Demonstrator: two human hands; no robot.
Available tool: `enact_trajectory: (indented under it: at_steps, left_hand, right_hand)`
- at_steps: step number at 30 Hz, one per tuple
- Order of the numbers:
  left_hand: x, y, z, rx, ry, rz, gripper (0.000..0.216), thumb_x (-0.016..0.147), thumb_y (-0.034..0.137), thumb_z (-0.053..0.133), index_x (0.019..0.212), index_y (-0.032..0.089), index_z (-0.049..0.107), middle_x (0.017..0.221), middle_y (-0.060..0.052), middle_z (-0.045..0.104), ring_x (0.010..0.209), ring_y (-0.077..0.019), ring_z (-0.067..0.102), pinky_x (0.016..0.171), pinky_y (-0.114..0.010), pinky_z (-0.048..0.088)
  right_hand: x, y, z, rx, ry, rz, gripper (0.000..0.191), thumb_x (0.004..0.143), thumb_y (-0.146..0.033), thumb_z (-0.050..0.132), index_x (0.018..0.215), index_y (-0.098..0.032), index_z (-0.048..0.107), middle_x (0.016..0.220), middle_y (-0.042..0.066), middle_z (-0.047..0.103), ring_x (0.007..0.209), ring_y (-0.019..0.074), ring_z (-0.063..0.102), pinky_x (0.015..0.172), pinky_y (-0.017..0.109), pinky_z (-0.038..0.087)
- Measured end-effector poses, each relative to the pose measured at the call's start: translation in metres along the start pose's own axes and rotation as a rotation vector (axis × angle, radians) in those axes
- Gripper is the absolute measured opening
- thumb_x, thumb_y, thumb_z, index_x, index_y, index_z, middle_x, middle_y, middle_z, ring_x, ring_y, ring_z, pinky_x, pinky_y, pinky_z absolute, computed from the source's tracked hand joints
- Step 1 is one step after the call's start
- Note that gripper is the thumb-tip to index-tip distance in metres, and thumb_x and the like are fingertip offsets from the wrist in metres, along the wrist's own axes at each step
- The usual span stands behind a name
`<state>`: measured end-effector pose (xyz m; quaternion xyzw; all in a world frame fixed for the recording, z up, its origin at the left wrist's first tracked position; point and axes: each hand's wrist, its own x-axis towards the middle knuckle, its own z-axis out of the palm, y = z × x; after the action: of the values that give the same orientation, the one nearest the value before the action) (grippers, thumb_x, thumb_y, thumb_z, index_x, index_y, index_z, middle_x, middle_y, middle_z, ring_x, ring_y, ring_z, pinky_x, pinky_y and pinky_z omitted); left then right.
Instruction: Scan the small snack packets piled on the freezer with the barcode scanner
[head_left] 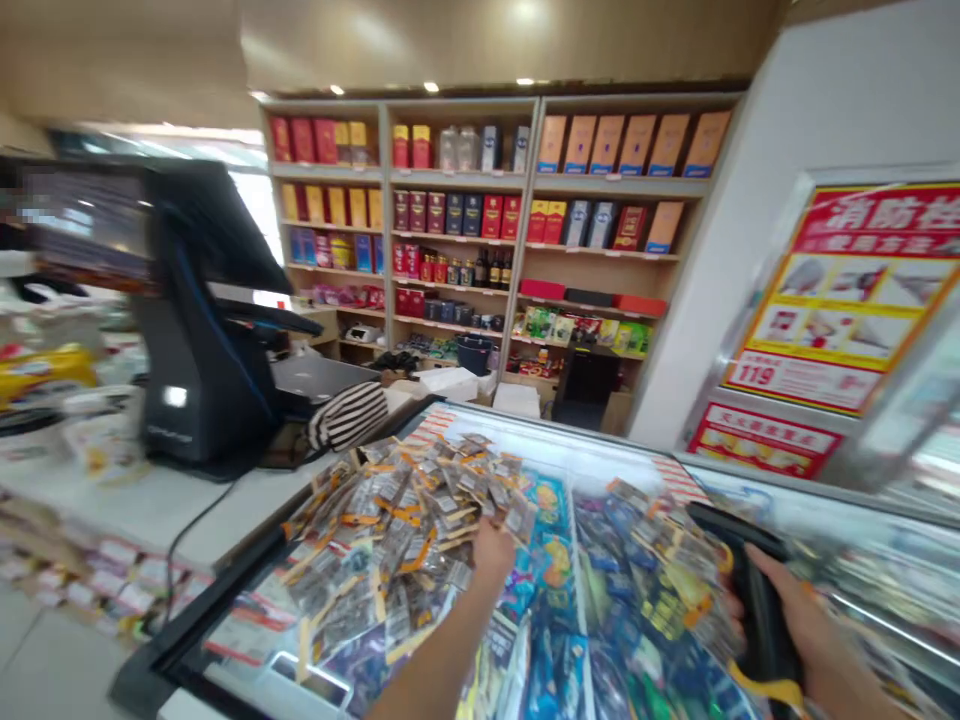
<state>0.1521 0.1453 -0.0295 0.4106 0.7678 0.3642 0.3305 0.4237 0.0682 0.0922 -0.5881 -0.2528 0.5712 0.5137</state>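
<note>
My left hand (pixel 495 550) is at the right edge of a large heap of small clear packets (pixel 409 515) with orange-edged labels and wooden sticks. Its fingers are closed on one small clear packet (pixel 519 520), partly blurred. In my right hand (pixel 802 610) is a black and yellow barcode scanner (pixel 761 590), gripped round its handle and tilted toward the left. A smaller group of similar packets (pixel 675 545) lies beside the scanner. Both groups rest on the glass top of a chest freezer (pixel 622 460), with colourful bagged goods showing beneath.
A dark point-of-sale terminal (pixel 202 330) stands on the white counter (pixel 217 525) at the left, with a striped pouch (pixel 349 415) beside it. Behind are shelves (pixel 457 180) of boxed bottles. A red and yellow poster (pixel 862 290) hangs on the right.
</note>
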Motion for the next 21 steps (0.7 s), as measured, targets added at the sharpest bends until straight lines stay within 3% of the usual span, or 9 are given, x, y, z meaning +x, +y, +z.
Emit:
enact_trajectory:
  at_steps: [4,10,14,18,21]
  left_hand:
    - [-0.028,0.013,0.038,0.124,-0.119,0.106,0.030,0.074,0.022,0.038,0.101,0.009,0.042,0.086,-0.011,0.058,0.083,-0.0190,0.054,0.066,-0.026,0.037]
    - [-0.099,0.050,0.147,0.227,-0.468,0.348,0.030,0.058,0.026,0.058,0.086,0.017,0.053,0.082,-0.002,0.059,0.077,-0.0138,0.054,0.063,-0.019,0.038]
    - [-0.126,0.073,0.202,0.289,-0.453,0.353,0.045,0.063,0.030,0.056,0.103,0.013,0.045,0.109,-0.010,0.048,0.103,-0.0201,0.041,0.079,-0.026,0.034]
    - [-0.124,0.088,0.226,0.324,-0.490,0.283,0.034,0.071,0.029,0.050,0.101,0.013,0.047,0.107,-0.008,0.048,0.100,-0.0198,0.043,0.082,-0.038,0.035]
    - [-0.110,0.088,0.216,0.280,-0.526,0.180,0.027,0.076,0.029,0.044,0.098,0.014,0.049,0.099,-0.005,0.052,0.086,-0.0151,0.051,0.073,-0.035,0.042]
  right_hand:
    - [0.001,0.001,-0.041,0.041,0.110,-0.051,0.022,0.063,-0.038,0.054,0.066,-0.017,0.049,0.043,-0.003,0.052,0.032,0.0094,0.046,0.031,0.021,0.038]
    - [-0.003,0.020,-0.103,0.081,0.212,-0.081,0.025,0.062,-0.040,0.054,0.070,-0.016,0.051,0.047,-0.003,0.055,0.035,0.0091,0.048,0.032,0.021,0.039]
    - [-0.018,0.022,-0.126,0.084,0.199,-0.055,0.026,0.062,-0.039,0.055,0.076,-0.017,0.051,0.047,-0.003,0.055,0.035,0.0095,0.048,0.030,0.020,0.037]
    - [-0.023,0.022,-0.139,0.036,0.126,0.017,0.031,0.065,-0.044,0.050,0.077,-0.015,0.052,0.039,-0.003,0.051,0.030,0.0097,0.045,0.029,0.020,0.035]
    - [-0.019,0.023,-0.139,0.023,0.096,0.029,0.032,0.065,-0.045,0.050,0.072,-0.014,0.052,0.040,-0.003,0.051,0.030,0.0087,0.044,0.029,0.019,0.035]
